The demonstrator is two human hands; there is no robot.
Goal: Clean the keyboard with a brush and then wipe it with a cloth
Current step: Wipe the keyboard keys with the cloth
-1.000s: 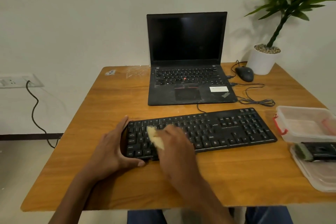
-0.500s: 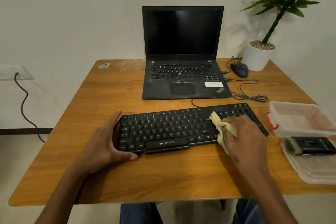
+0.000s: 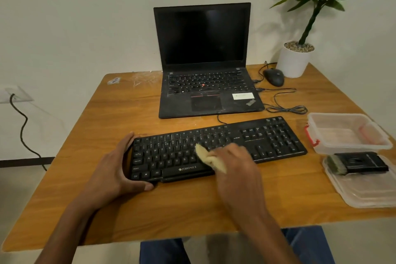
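A black keyboard lies across the wooden table in front of me. My left hand grips its left end, thumb along the front edge and fingers over the back corner. My right hand holds a bunched pale yellow cloth and presses it on the keys near the keyboard's middle. The black brush with grey-green bristles lies on a clear plastic lid at the right edge.
An open black laptop stands behind the keyboard. A black mouse with its coiled cable and a white potted plant sit at the back right. A clear plastic box stands right of the keyboard.
My right hand swept the cloth from the keyboard's left part to its right part, and has now come back to the middle. My left hand stayed on the left end.
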